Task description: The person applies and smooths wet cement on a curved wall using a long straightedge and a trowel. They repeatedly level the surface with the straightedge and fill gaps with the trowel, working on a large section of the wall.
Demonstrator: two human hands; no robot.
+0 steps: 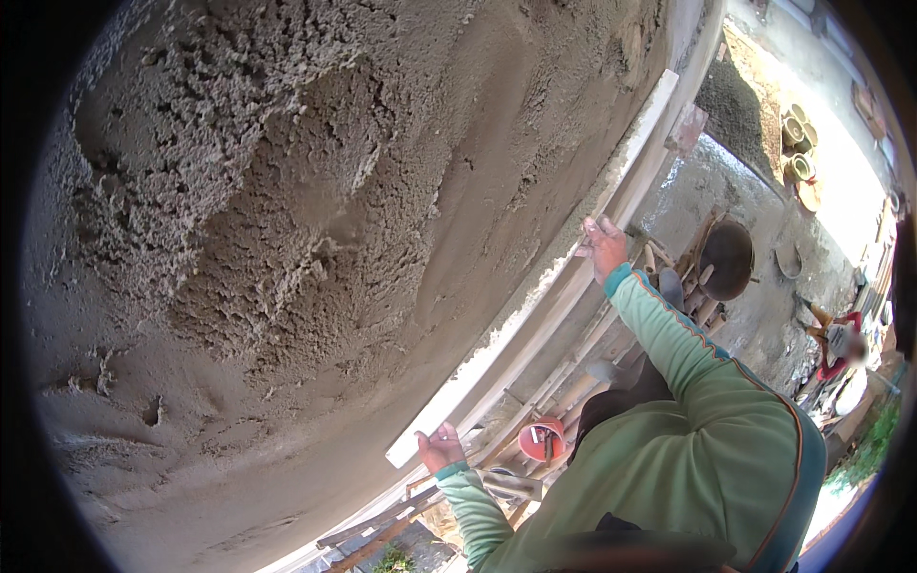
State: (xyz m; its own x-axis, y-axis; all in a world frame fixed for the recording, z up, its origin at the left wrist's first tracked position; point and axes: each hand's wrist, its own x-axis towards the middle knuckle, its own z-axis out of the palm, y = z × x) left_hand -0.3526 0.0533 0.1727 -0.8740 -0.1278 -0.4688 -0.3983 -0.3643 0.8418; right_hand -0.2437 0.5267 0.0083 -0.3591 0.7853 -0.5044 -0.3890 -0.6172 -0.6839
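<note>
A long pale straightedge (435, 416) lies slantwise along the edge of a wall of wet grey plaster (287, 220). Grey mortar clings along its wall-side edge. My left hand (439, 449) grips it near its lower-left end, thumb and fingers at its edge. Farther up its length, my right hand (602, 248) has its fingers bent over the straightedge. The plaster is rough and lumpy across the middle and upper left, and smoother in a band beside the straightedge.
Below stand a red bucket (542, 439), a dark round pan (726, 260) and several wooden poles. A brick piece (686, 128) sits by the wall's edge. Another person (841, 346) is at the right, with round pots (799, 129) and a dark sand heap (734, 107) farther up.
</note>
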